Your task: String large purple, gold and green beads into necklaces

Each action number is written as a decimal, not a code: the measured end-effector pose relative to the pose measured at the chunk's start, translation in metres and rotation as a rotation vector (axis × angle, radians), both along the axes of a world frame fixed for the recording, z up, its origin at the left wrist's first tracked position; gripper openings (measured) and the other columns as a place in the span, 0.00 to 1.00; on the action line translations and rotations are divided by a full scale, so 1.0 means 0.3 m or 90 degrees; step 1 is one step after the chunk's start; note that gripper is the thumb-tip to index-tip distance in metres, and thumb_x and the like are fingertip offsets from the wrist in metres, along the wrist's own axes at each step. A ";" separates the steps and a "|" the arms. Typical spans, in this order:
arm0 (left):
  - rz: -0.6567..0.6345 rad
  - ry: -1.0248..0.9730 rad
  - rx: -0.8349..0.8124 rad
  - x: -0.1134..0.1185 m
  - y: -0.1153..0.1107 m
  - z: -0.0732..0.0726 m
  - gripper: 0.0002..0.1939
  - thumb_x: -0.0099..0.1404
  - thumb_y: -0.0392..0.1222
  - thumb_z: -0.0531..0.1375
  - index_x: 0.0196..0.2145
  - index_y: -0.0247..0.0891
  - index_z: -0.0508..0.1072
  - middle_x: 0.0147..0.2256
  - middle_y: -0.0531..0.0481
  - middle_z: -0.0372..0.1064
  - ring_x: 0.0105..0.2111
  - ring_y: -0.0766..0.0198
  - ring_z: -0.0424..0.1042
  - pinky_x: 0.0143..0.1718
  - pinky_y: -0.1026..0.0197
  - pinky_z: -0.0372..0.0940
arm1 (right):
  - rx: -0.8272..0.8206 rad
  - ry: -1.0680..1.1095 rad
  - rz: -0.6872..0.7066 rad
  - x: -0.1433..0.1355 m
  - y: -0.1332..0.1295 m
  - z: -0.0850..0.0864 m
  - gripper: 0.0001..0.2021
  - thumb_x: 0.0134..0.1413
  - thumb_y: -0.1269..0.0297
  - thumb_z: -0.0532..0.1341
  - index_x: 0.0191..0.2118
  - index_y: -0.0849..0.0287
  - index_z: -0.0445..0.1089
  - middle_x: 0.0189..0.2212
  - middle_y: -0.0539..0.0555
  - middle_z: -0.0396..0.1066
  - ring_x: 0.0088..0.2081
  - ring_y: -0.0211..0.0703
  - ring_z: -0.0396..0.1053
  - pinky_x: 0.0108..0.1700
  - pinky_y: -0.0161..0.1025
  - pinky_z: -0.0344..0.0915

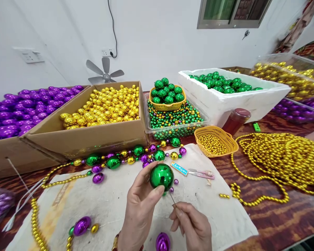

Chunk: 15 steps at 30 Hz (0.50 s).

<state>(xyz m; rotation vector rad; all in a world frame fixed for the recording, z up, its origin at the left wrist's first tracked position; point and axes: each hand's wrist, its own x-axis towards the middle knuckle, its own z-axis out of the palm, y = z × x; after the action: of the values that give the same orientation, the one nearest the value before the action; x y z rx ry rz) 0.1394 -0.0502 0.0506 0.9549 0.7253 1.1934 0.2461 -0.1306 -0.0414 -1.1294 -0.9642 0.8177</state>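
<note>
My left hand [143, 202] is closed around a large shiny green bead [161, 177], held above a white cloth. My right hand [190, 221] pinches a thin needle [172, 198] that points up toward the bead. Small purple beads [172, 190] and a small green one sit by the needle's tip; whether they are threaded on it I cannot tell. Below my hands lies a large purple bead [162, 241]. To the left, a purple bead [82, 226] is strung between a green and a gold one. A strand of mixed beads [113, 162] runs across the cloth behind my hands.
Behind stand boxes of purple beads [23, 108] and gold beads [107, 106], a tray of small beads [172, 118] and a white foam box [225, 94]. At right are a yellow basket [231, 144], snips [201, 173], a jar [235, 121] and heaped gold strands [282, 160].
</note>
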 end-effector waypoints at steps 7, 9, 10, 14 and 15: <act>-0.006 -0.059 -0.063 -0.008 0.023 0.006 0.24 0.64 0.37 0.59 0.58 0.48 0.65 0.54 0.46 0.65 0.52 0.57 0.66 0.52 0.56 0.63 | -0.002 -0.037 0.019 0.005 0.004 0.020 0.10 0.63 0.65 0.56 0.34 0.60 0.72 0.22 0.50 0.72 0.18 0.33 0.69 0.23 0.30 0.62; -0.008 -0.065 -0.076 -0.012 0.030 0.002 0.25 0.65 0.38 0.58 0.59 0.48 0.64 0.54 0.46 0.65 0.52 0.57 0.66 0.52 0.55 0.63 | -0.018 -0.037 0.019 0.006 -0.001 0.014 0.10 0.63 0.64 0.56 0.34 0.61 0.72 0.22 0.50 0.71 0.18 0.33 0.69 0.25 0.30 0.63; -0.006 -0.062 -0.075 -0.013 0.031 0.000 0.25 0.65 0.37 0.58 0.59 0.48 0.64 0.54 0.46 0.66 0.52 0.57 0.66 0.52 0.55 0.63 | -0.027 -0.031 0.021 0.006 -0.004 0.009 0.10 0.63 0.63 0.56 0.34 0.61 0.72 0.22 0.50 0.70 0.18 0.33 0.68 0.24 0.30 0.63; 0.005 -0.012 -0.041 -0.006 0.013 -0.007 0.24 0.61 0.37 0.62 0.56 0.47 0.67 0.53 0.46 0.67 0.50 0.57 0.67 0.50 0.58 0.65 | -0.053 0.003 0.034 -0.001 -0.004 -0.011 0.12 0.64 0.61 0.55 0.37 0.61 0.72 0.20 0.48 0.66 0.16 0.31 0.63 0.21 0.29 0.59; 0.007 0.005 -0.027 -0.001 0.003 -0.010 0.24 0.60 0.38 0.63 0.54 0.47 0.69 0.52 0.46 0.67 0.50 0.58 0.68 0.48 0.59 0.65 | -0.052 0.007 0.035 -0.003 -0.001 -0.012 0.11 0.64 0.61 0.55 0.37 0.61 0.72 0.19 0.48 0.64 0.16 0.31 0.62 0.20 0.29 0.58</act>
<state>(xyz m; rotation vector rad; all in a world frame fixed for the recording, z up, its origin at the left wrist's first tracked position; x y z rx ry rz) 0.1390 -0.0493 0.0476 0.9217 0.7614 1.1799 0.2451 -0.1308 -0.0451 -1.1715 -0.9631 0.9140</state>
